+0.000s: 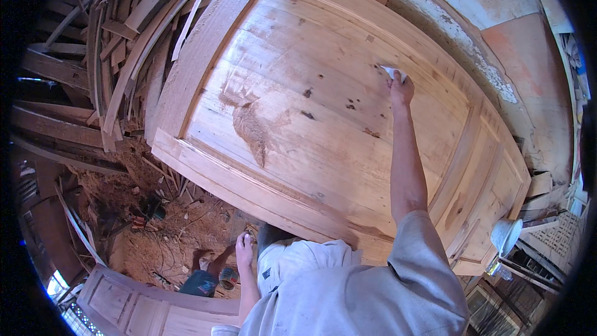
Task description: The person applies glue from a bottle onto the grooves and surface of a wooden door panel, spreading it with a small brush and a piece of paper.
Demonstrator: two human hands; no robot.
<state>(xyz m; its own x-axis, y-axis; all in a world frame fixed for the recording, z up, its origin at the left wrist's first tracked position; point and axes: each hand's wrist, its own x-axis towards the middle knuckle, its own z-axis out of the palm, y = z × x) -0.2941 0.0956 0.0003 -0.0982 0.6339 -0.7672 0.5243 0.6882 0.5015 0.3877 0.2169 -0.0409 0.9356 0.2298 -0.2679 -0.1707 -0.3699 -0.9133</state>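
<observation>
A large wooden panelled door (pixel 273 75) lies flat before me. My right hand (pixel 402 90) reaches over its big panel, closed on a small white flat piece (pixel 392 72) that meets the wood near a dark mark. Several dark knots or filled spots (pixel 308 93) dot the panel. A heap of sawdust (pixel 250 129) is spread on its left part. Low beside the door's near edge, my left hand (pixel 244 250) hangs with its fingers curled; whether anything is in them is too small to make out.
Long wood offcuts (pixel 140 37) are piled at the left. Another panelled door (pixel 155 314) is at the lower left. A pale bucket (pixel 507 235) and a clear bottle (pixel 499 270) are by the door's right end. An open can (pixel 228 278) stands on the sawdust-covered floor (pixel 165 246).
</observation>
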